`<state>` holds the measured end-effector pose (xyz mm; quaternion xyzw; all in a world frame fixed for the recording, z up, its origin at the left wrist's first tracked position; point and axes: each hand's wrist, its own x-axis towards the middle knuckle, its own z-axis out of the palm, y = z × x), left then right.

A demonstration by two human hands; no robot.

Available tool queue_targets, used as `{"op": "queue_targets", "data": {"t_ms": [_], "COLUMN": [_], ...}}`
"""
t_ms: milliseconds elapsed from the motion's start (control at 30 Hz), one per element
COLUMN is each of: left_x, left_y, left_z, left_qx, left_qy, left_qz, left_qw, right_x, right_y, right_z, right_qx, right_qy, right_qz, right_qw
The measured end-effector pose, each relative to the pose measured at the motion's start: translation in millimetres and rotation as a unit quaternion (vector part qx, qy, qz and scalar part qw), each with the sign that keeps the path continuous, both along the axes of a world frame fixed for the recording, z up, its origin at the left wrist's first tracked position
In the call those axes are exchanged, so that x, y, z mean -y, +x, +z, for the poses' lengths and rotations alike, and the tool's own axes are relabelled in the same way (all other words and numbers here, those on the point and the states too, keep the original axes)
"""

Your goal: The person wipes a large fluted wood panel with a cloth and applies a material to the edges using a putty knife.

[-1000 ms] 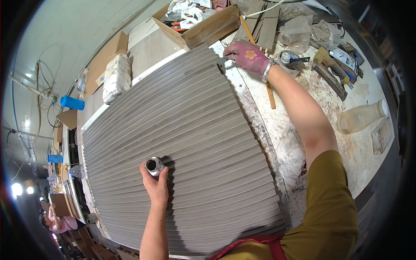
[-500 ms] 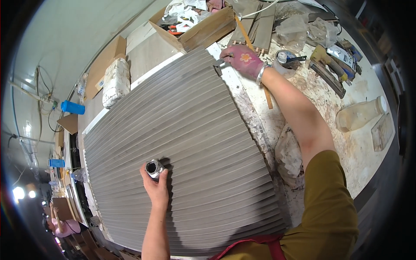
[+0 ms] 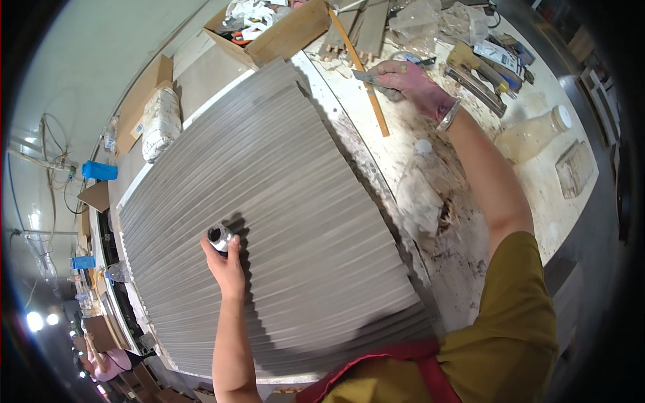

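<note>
A large grey panel of ridged slats (image 3: 289,195) lies across the workbench in front of me. Over its near-left part, the fingers of my left hand (image 3: 227,269) wrap round a small silvery container (image 3: 221,236) with an open, dark mouth. My right hand (image 3: 418,88), in a pink glove, grips a flat metal scraper (image 3: 373,80). The scraper's blade points left, off the panel's far right edge and over a thin wooden strip (image 3: 368,87). Whether the blade touches the strip I cannot tell.
Right of the panel, the stained white bench (image 3: 477,151) carries a nail gun (image 3: 476,79), a cloudy jar (image 3: 531,134) and a crumpled plastic bag (image 3: 420,195). A cardboard box of rags (image 3: 289,33) and a wrapped white bundle (image 3: 161,124) stand beyond. Another person (image 3: 107,359) is far left.
My right hand has moved from the panel's far right corner out over the bench, scraper still in its grip. The left hand keeps hold of the container. The whole view has shifted.
</note>
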<state>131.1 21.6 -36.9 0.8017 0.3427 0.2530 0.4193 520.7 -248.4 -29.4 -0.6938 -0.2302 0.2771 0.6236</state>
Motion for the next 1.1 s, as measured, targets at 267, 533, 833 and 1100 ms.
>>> {"op": "queue_targets", "data": {"t_ms": [267, 533, 833, 1100], "left_x": [-3, -15, -16, -10], "left_y": [-5, -8, -5, -7], "left_z": [0, -13, -18, -10], "left_qx": [0.0, -0.002, 0.031, 0.032], "left_qy": [0.044, 0.062, 0.027, 0.023], "left_qz": [-0.008, -0.012, -0.028, -0.026], "left_qw": [0.999, 0.998, 0.999, 0.999], "right_x": [73, 129, 135, 128], "right_y": [-54, -97, -74, 12], "right_z": [-9, -5, -46, -47], "right_qx": [-0.034, 0.14, 0.121, 0.365], "right_qy": [-0.01, -0.143, -0.149, -0.323], "right_qz": [-0.001, -0.093, -0.192, -0.342], "right_qw": [0.999, 0.975, 0.962, 0.803]}}
